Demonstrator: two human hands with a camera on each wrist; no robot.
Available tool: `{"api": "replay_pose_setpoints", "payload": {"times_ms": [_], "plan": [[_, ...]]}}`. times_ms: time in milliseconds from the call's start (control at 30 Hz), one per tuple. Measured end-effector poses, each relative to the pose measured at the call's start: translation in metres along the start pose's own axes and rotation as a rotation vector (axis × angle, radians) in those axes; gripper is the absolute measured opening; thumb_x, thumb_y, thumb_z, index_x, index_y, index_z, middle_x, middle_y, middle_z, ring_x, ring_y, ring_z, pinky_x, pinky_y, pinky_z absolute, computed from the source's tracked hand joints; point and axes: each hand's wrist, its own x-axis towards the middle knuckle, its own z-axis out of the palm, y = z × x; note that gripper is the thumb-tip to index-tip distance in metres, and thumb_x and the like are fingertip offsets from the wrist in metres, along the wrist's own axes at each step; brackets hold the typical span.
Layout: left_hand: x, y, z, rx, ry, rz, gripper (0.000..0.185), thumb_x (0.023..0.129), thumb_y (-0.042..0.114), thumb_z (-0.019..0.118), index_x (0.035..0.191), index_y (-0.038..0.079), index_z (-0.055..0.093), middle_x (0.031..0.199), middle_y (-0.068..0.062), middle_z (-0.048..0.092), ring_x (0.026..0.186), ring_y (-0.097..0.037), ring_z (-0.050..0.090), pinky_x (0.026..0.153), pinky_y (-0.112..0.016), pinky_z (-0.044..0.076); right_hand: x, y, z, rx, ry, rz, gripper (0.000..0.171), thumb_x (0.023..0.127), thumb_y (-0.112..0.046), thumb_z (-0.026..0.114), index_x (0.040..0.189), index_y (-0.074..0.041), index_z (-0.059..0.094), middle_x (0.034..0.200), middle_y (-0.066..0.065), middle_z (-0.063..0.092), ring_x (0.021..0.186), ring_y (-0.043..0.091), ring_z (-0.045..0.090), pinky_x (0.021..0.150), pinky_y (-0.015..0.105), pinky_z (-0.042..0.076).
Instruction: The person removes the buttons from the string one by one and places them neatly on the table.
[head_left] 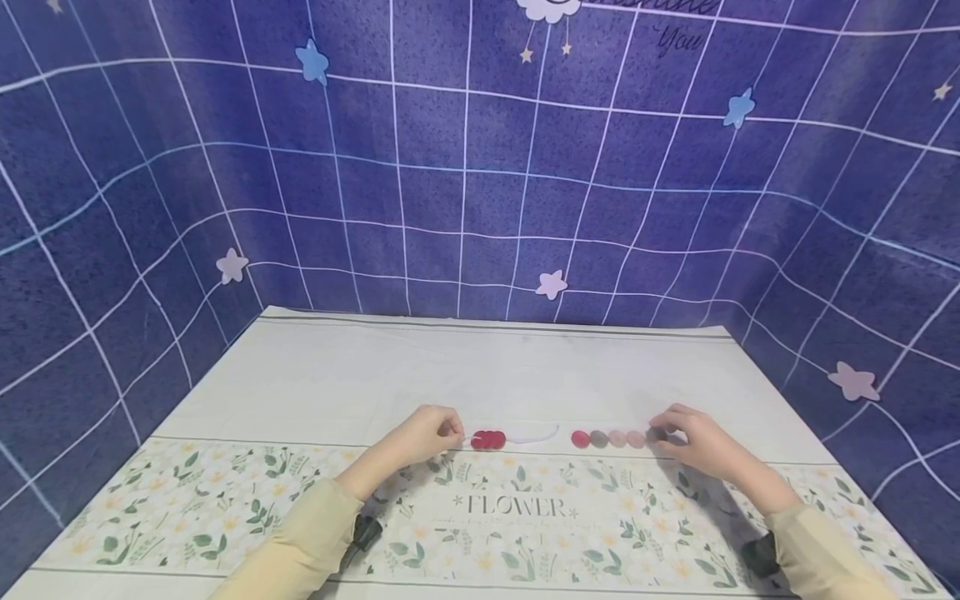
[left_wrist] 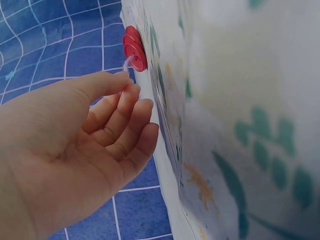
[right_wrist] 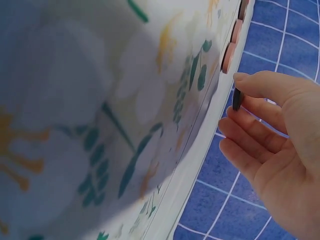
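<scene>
My left hand (head_left: 429, 435) pinches the end of a pale cord between thumb and index finger. Several red buttons (head_left: 488, 439) lie threaded on that cord (left_wrist: 127, 63), just right of the fingertips; the cord's other end (head_left: 546, 434) trails right across the table. At the right, my right hand (head_left: 693, 440) pinches a dark button (right_wrist: 237, 98) between thumb and fingers. That button sits at the right end of a row holding a red button (head_left: 581, 439), a dark grey-green button (head_left: 598, 439) and two pink buttons (head_left: 626, 439).
The table (head_left: 375, 367) has a white cover with a floral band (head_left: 517, 533) printed "FLOWER" along the front. Blue grid-patterned cloth (head_left: 495, 200) with stars hangs at the back and sides. Dark wrist devices (head_left: 366, 532) sit at both sleeves.
</scene>
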Motion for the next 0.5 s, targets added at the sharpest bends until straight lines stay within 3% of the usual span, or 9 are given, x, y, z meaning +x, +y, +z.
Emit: {"api": "replay_pose_setpoints", "payload": {"times_ms": [333,500], "plan": [[0.0003,0.0,0.0006,0.002,0.004,0.009,0.007,0.086,0.021,0.065,0.082,0.015,0.063,0.075,0.008,0.06,0.073,-0.008,0.054,0.075,-0.032,0.048,-0.0047,0.0048,-0.0028,-0.002,0.004,0.03,0.028,0.076,-0.01,0.074,0.102,-0.003,0.066,0.092,0.0,0.063,0.085,0.024,0.062,0.077,0.041,0.053],[0.0002,-0.0003,0.0004,0.008,0.006,0.017,0.005,0.085,0.019,0.065,0.082,0.016,0.063,0.074,0.008,0.06,0.072,-0.008,0.054,0.073,-0.031,0.047,-0.0059,0.0086,-0.0061,-0.008,0.034,-0.001,0.029,0.074,-0.007,0.074,0.101,0.0,0.066,0.092,0.004,0.064,0.083,0.025,0.062,0.075,0.041,0.053]]}}
